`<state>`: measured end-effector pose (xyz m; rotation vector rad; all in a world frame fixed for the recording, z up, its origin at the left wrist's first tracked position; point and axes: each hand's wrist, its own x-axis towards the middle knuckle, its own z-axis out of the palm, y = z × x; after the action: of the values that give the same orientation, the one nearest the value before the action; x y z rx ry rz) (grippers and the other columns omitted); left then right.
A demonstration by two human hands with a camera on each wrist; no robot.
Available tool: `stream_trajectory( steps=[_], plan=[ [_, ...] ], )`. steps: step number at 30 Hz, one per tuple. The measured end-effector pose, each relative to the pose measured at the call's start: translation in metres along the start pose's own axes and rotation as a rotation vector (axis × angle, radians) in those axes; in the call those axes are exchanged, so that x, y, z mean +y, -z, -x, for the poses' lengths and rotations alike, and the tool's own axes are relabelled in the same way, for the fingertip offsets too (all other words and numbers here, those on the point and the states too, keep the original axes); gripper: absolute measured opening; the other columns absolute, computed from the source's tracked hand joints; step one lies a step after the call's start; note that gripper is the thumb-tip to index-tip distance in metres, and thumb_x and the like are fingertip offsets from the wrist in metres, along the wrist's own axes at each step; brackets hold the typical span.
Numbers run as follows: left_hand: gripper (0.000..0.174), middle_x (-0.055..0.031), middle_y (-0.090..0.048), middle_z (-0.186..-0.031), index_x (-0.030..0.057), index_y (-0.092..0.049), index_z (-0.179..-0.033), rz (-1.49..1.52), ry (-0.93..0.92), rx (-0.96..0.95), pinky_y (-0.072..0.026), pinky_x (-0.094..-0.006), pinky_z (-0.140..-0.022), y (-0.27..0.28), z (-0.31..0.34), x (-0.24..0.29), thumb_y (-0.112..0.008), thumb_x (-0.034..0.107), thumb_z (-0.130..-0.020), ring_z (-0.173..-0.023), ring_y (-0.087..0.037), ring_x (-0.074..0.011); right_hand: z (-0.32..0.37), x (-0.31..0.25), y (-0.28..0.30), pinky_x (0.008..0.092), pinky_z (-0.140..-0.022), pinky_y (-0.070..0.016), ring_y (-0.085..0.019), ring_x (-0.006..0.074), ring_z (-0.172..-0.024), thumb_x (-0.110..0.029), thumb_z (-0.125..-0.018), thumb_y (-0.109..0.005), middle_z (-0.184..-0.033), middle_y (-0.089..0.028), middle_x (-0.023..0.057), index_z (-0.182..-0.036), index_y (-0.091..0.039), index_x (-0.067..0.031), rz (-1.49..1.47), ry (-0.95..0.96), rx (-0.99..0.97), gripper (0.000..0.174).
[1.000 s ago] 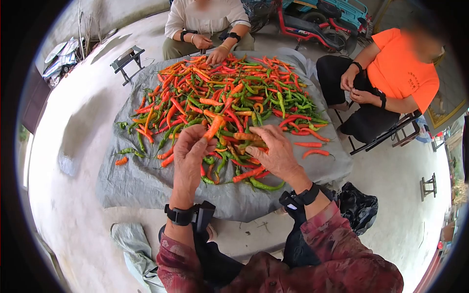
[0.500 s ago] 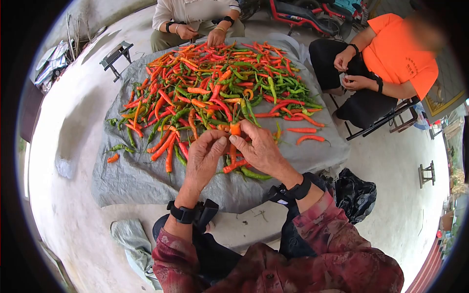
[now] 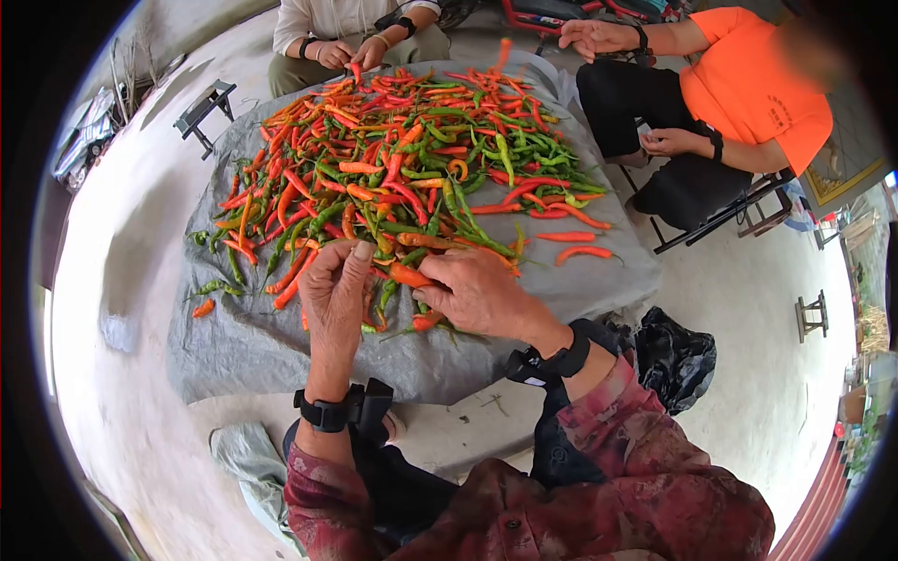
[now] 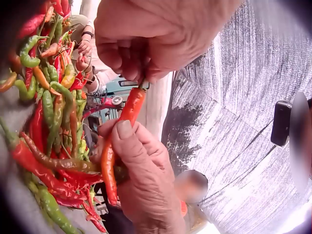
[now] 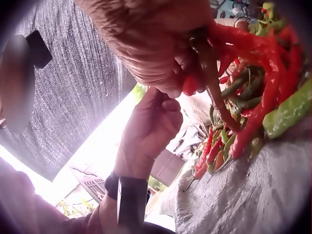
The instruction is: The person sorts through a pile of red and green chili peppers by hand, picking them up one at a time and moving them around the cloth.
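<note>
An orange-red chili pepper is held between both hands over the near edge of a heap of peppers. My right hand grips its body, with the thumb lying along it. At its stem, the left hand pinches with thumb and fingers, clearest in the left wrist view. A brownish pepper passes behind the right hand's fingers in that view. Red, orange and green chili peppers lie piled just beyond both hands.
A grey cloth covers the table. Across it, a person in a white top handles a red pepper; a person in an orange shirt sits at the right. Stools, a black bag and a scooter stand around.
My hands met at an orange pepper, then drew slightly apart with a pepper between them. The orange-shirted person's hand has risen outward, and a blurred orange pepper appears above the table's far edge.
</note>
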<state>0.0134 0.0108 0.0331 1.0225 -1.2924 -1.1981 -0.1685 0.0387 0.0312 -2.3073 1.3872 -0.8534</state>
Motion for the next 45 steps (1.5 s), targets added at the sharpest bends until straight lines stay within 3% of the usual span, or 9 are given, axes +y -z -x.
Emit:
stream_trajectory(
  steps=[8, 10, 13, 17, 22, 27, 33, 36, 45],
  plan=[
    [0.018, 0.0042, -0.054, -0.072, 0.0001, -0.062, -0.093, 0.091, -0.12, 0.047, -0.0368, -0.0175, -0.056, 0.007, -0.006, -0.004, -0.06, 0.018, -0.092, -0.062, -0.045, -0.0029, -0.005, 0.044, 0.024, 0.0286, -0.057, -0.0463, -0.057, 0.0132, -0.062, -0.035, -0.091, -0.058, -0.072, -0.064, 0.0077, -0.096, -0.059, -0.0017, -0.841, -0.441, 0.048, 0.033],
    [0.018, 0.0043, -0.054, -0.072, -0.0001, -0.062, -0.093, 0.075, -0.115, 0.035, -0.0371, -0.0175, -0.056, 0.008, -0.006, -0.003, -0.06, 0.018, -0.092, -0.062, -0.045, -0.0028, -0.005, 0.062, 0.026, 0.0282, -0.06, -0.0486, -0.056, 0.0124, -0.065, -0.031, -0.093, -0.055, -0.081, -0.065, 0.0094, -0.105, -0.055, -0.0017, -1.383, -0.523, 0.578, 0.031],
    [0.019, 0.003, -0.053, -0.071, 0.0011, -0.062, -0.092, 0.022, -0.125, 0.011, -0.0371, -0.0193, -0.057, 0.006, -0.003, -0.002, -0.058, 0.02, -0.093, -0.062, -0.044, -0.0046, -0.003, 0.079, 0.03, 0.028, -0.062, -0.0488, -0.056, 0.0117, -0.069, -0.03, -0.094, -0.054, -0.089, -0.064, 0.0106, -0.111, -0.052, -0.0027, -1.557, -0.67, 0.863, 0.032],
    [0.018, 0.0034, -0.054, -0.072, -0.0002, -0.061, -0.093, -0.057, -0.131, -0.025, -0.0381, -0.0189, -0.057, 0.005, -0.002, -0.003, -0.059, 0.017, -0.092, -0.063, -0.045, -0.0039, 0.002, 0.083, 0.022, 0.0286, -0.064, -0.0496, -0.057, 0.0136, -0.069, -0.029, -0.094, -0.054, -0.091, -0.064, 0.0091, -0.112, -0.053, -0.0026, -1.351, -0.689, 0.579, 0.032],
    [0.014, 0.0026, -0.054, -0.071, -0.0015, -0.061, -0.091, -0.15, -0.171, -0.067, -0.0398, -0.0199, -0.057, 0.003, 0.0, 0.001, -0.06, 0.013, -0.091, -0.063, -0.047, -0.0041, 0.001, 0.082, 0.013, 0.039, -0.09, -0.0442, -0.057, 0.0304, -0.102, -0.02, -0.093, -0.05, -0.106, -0.059, 0.0167, -0.117, -0.053, 0.003, 0.267, -0.317, 0.195, 0.034],
    [0.009, -0.0077, -0.059, -0.071, -0.0024, -0.061, -0.089, -0.468, -0.322, -0.131, -0.0437, -0.026, -0.056, 0.0, 0.003, 0.005, -0.063, 0.005, -0.084, -0.059, -0.054, -0.0136, -0.001, 0.108, -0.017, 0.0418, -0.092, -0.0413, -0.053, 0.0348, -0.108, -0.025, -0.091, -0.052, -0.109, -0.058, 0.0206, -0.12, -0.051, -0.0002, 0.277, -0.392, 0.175, 0.038],
    [0.008, -0.0121, -0.061, -0.076, -0.0017, -0.062, -0.089, -0.536, -0.371, -0.197, -0.0461, -0.0304, -0.057, -0.002, 0.006, 0.004, -0.062, 0.004, -0.082, -0.06, -0.059, -0.0229, -0.02, 0.082, 0.004, 0.0399, -0.069, -0.0461, -0.061, 0.0292, -0.075, -0.033, -0.084, -0.061, -0.079, -0.061, 0.0172, -0.098, -0.061, -0.0001, -0.047, -0.556, -0.203, 0.035],
    [0.008, -0.0089, -0.057, -0.072, -0.0023, -0.061, -0.088, -0.523, -0.318, -0.206, -0.0425, -0.0268, -0.057, -0.004, 0.009, 0.006, -0.062, 0.003, -0.083, -0.06, -0.054, -0.0162, -0.017, 0.07, 0.0, 0.0396, -0.061, -0.044, -0.059, 0.0275, -0.064, -0.025, -0.081, -0.065, -0.073, -0.059, 0.0147, -0.087, -0.062, 0.0016, -0.083, -0.436, -0.128, 0.028],
    [0.025, -0.0023, -0.059, -0.079, -0.0006, -0.054, -0.111, -0.273, -0.134, -0.094, -0.0431, -0.0217, -0.059, -0.009, 0.005, -0.003, -0.06, 0.014, -0.091, -0.068, -0.053, -0.0072, -0.011, 0.026, 0.005, 0.0391, -0.081, -0.0451, -0.055, 0.0276, -0.087, -0.017, -0.074, -0.073, -0.087, -0.06, 0.0085, -0.097, -0.065, -0.0051, -0.033, 0.016, 0.185, 0.028]
  ],
)
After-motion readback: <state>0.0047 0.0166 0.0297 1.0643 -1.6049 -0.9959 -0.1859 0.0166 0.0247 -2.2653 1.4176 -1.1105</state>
